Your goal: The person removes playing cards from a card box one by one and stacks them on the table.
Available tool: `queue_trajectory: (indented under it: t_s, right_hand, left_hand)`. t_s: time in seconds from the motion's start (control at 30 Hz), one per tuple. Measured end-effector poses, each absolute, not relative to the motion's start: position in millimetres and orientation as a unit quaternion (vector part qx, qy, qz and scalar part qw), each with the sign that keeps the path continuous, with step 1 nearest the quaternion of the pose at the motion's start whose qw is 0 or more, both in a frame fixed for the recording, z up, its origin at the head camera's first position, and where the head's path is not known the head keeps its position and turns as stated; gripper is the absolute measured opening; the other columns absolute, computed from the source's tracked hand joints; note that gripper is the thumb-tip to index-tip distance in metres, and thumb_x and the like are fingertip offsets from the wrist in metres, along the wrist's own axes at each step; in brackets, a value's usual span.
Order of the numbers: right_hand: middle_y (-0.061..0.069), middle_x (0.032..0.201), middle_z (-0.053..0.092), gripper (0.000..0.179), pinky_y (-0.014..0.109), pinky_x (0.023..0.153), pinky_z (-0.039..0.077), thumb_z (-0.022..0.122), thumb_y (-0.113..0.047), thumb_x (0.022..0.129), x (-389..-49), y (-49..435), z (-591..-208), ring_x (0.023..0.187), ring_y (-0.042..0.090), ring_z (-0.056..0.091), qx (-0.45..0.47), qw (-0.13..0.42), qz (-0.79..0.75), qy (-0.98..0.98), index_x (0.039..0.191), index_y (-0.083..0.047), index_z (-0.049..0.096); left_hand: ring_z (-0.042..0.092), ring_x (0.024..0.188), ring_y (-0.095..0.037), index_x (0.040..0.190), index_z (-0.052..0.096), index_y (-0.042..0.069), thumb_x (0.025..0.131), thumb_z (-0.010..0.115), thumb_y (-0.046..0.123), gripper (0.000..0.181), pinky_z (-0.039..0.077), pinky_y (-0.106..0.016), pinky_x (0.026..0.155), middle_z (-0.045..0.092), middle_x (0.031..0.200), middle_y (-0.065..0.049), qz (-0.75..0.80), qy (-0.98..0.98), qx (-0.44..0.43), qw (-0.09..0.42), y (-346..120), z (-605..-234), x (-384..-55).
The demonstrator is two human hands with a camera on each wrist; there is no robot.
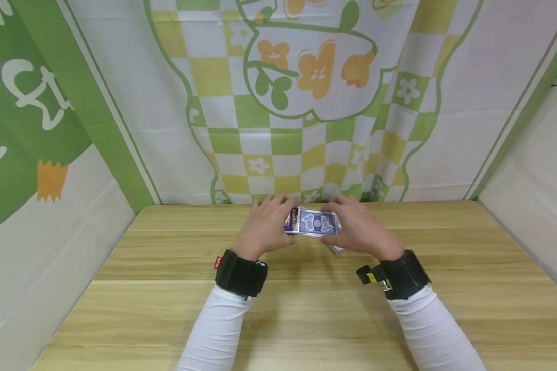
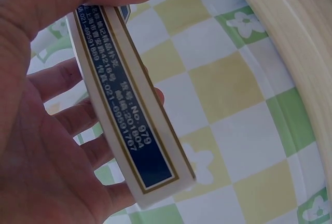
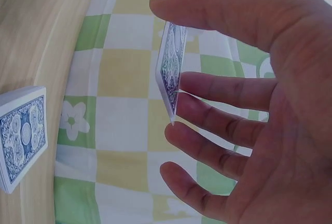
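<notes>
My left hand (image 1: 266, 225) grips a card box (image 1: 292, 220) between thumb and fingers, above the far part of the table. In the left wrist view, the narrow side of the card box (image 2: 127, 115) shows gold-edged white with printing on dark blue. My right hand (image 1: 363, 229) pinches blue-backed playing cards (image 1: 317, 223) between thumb and fingers. The cards lie end to end with the box, close at its right end. In the right wrist view the playing cards (image 3: 171, 71) look like a thin packet held by the thumb and upper fingers, the lower fingers spread.
A stack of blue-backed cards (image 3: 23, 136) lies on the wooden table (image 1: 306, 319), partly hidden under my right hand in the head view. Behind the table's far edge hangs a checked, flowered cloth (image 1: 301, 144). Printed cloth walls (image 1: 93, 216) stand at both sides.
</notes>
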State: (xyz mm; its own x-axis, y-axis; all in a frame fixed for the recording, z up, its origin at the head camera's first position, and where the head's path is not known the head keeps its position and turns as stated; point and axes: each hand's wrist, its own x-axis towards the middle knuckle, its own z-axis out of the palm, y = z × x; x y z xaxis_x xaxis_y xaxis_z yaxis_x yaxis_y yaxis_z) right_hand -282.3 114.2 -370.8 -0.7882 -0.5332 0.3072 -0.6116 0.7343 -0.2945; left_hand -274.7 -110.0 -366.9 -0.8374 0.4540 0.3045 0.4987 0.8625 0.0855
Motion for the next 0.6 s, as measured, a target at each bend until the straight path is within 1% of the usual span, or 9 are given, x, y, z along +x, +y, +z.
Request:
queue_trajectory:
  t_s: [0.2,0.4,0.5,0.6]
  right_hand:
    - [0.004,0.107,0.053,0.063,0.034,0.076,0.039,0.077,-0.036,0.065,-283.5,121.2,-369.4,0.094,0.021,0.047,0.312,0.096,0.194,-0.925,0.117,-0.008,0.059]
    - [0.010,0.118,0.052,0.060,0.040,0.084,0.039,0.077,-0.033,0.066,-282.6,127.2,-366.1,0.104,0.025,0.046,0.304,0.092,0.187,-0.929,0.116,-0.006,0.059]
    - [0.011,0.120,0.051,0.061,0.042,0.088,0.038,0.077,-0.034,0.066,-283.1,129.8,-365.5,0.108,0.027,0.046,0.301,0.087,0.184,-0.932,0.117,-0.006,0.059]
    - [0.012,0.120,0.053,0.062,0.044,0.090,0.037,0.076,-0.035,0.066,-284.2,132.2,-365.0,0.109,0.029,0.046,0.292,0.084,0.185,-0.935,0.118,-0.006,0.059]
  left_hand:
    - [0.047,0.102,-0.019,0.128,0.050,0.022,0.058,0.077,0.032,0.075,0.034,-0.038,0.083,0.052,0.113,0.002,-0.092,-0.955,-0.245,0.140,-112.1,-366.1,-274.7]
    - [0.047,0.105,-0.020,0.128,0.050,0.022,0.057,0.076,0.031,0.075,0.033,-0.038,0.083,0.052,0.114,0.002,-0.093,-0.956,-0.238,0.141,-114.0,-366.6,-275.4]
    - [0.046,0.107,-0.021,0.128,0.050,0.023,0.058,0.076,0.032,0.076,0.033,-0.040,0.085,0.052,0.116,0.001,-0.091,-0.957,-0.236,0.139,-114.6,-366.6,-275.4]
    - [0.046,0.110,-0.022,0.130,0.049,0.022,0.059,0.076,0.033,0.076,0.033,-0.042,0.087,0.051,0.117,0.001,-0.090,-0.959,-0.233,0.135,-114.7,-366.1,-275.3]
